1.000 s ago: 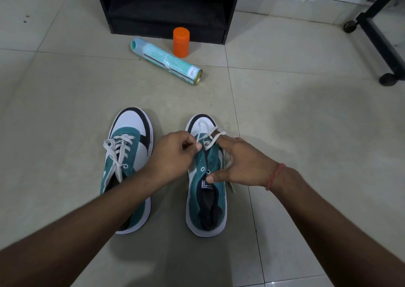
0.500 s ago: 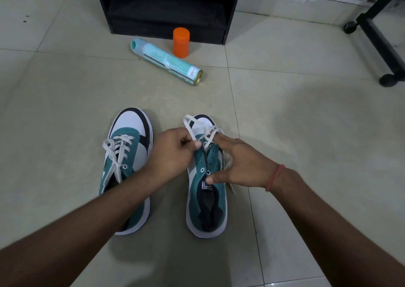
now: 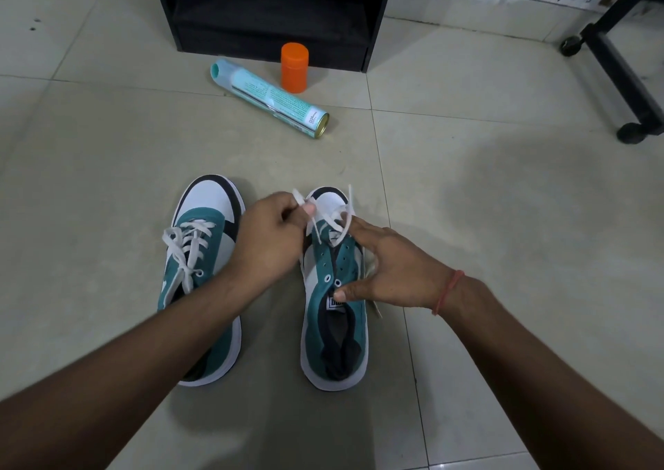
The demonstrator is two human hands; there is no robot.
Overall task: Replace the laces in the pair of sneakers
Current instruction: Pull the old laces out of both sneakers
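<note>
Left hand (image 3: 267, 232) pinched the lace (image 3: 325, 218) above the right sneaker (image 3: 334, 290) toe, nearer it; right hand (image 3: 391, 272), fingers spread, braced that shoe, lying heel toward the person on the floor.

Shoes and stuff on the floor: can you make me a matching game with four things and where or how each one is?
Things:
1. left sneaker
2. right sneaker
3. spray can
4. orange cap

States:
A. lying on its side
B. laced up
C. standing upright by the black shelf
D. most eyelets empty, held by both hands

Pairs: 1-B, 2-D, 3-A, 4-C
</note>
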